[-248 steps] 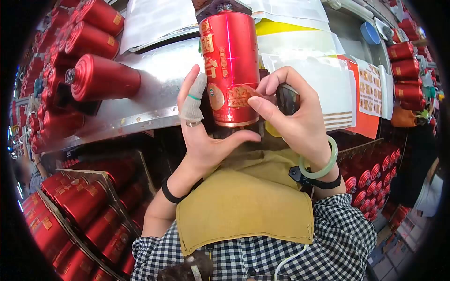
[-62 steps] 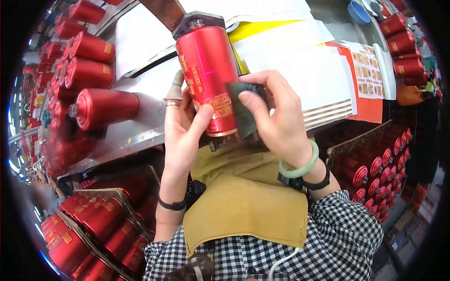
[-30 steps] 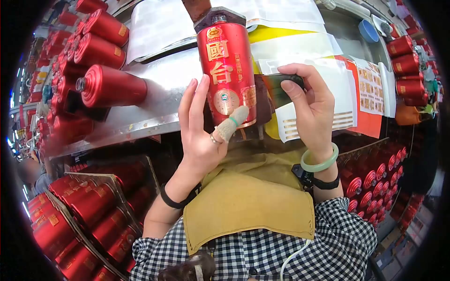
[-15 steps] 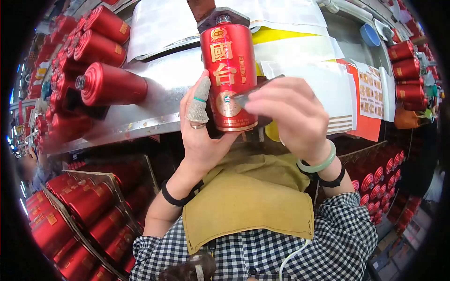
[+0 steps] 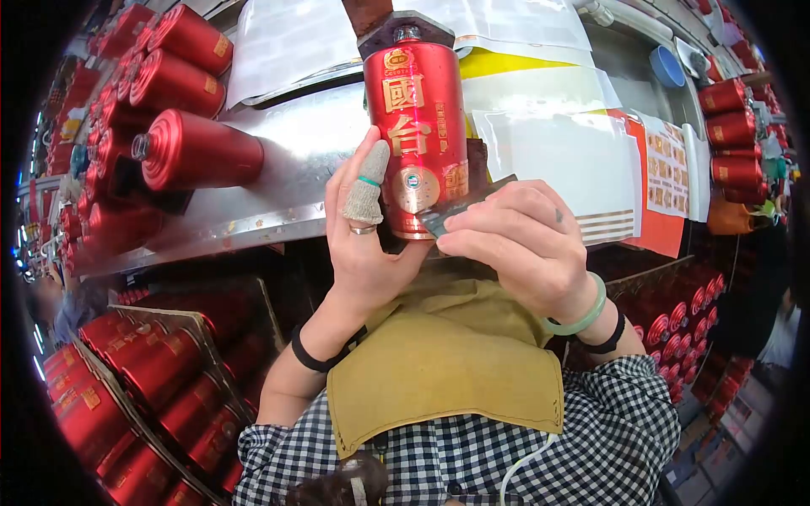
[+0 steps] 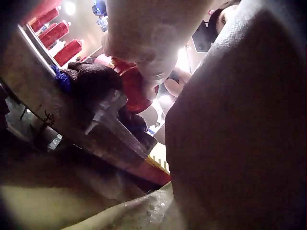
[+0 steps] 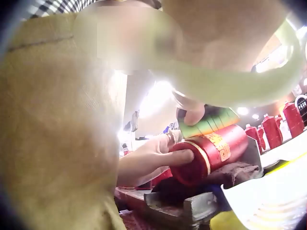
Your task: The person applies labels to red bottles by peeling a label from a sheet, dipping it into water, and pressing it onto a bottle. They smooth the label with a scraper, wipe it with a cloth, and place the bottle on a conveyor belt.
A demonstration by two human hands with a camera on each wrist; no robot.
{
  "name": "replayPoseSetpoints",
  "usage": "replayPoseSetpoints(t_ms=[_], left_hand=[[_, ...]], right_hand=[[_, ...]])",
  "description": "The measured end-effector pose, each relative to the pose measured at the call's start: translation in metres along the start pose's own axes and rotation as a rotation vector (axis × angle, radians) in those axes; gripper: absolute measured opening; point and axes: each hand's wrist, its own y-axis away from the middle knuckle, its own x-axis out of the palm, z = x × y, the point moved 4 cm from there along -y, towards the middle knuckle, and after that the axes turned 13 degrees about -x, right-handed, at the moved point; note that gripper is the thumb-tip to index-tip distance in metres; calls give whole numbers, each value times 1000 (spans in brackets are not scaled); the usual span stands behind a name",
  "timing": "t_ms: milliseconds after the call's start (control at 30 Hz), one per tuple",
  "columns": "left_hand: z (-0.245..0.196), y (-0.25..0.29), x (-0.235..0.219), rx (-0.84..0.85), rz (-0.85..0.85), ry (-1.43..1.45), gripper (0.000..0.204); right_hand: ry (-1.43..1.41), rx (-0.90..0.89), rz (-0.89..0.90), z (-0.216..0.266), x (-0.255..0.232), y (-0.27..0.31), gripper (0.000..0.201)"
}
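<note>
A red bottle [image 5: 418, 126] with gold lettering and a round emblem lies in a holder [image 5: 405, 21], its neck at the top in the head view. The left hand [image 5: 367, 228] supports the bottle's lower left side, thumb at its base; one finger wears a cloth cover with a green band. The right hand [image 5: 523, 244] pinches a dark flat scraper-like piece [image 5: 464, 202], its edge against the bottle just below the emblem. In the right wrist view the piece [image 7: 211, 122] looks green and orange above the bottle [image 7: 216, 151], and the left thumb touches the bottle's base.
One red bottle [image 5: 202, 152] lies on the metal table [image 5: 295, 126] at left, beside stacked bottles. Right of the holder are white sheets [image 5: 548, 160] and an orange sheet [image 5: 662, 223] with gold labels. Crates of bottles [image 5: 169, 371] stand below. A blue bowl [image 5: 666, 66] is at upper right.
The left hand has moved from across the bottle's lower front to its left side. The right hand has brought the dark piece from beside the bottle onto it, then lower, below the emblem.
</note>
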Motion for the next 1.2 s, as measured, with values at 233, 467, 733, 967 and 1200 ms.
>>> replayPoseSetpoints(t_ms=[233, 467, 733, 967, 1200], left_hand=[[-10, 0, -5, -59, 88, -103, 99], [6, 0, -4, -100, 98, 98, 93], [-17, -7, -17, 247, 88, -410, 68], [-9, -17, -21, 262, 31, -500, 93], [-2, -5, -1, 65, 23, -188, 96]], right_hand=[[92, -9, -145, -23, -12, -4, 24], [-91, -133, 49, 1, 1, -4, 23], [101, 169, -290, -29, -28, -6, 29], [2, 459, -358, -30, -19, 11, 32], [-125, 617, -235, -16, 23, -2, 20]])
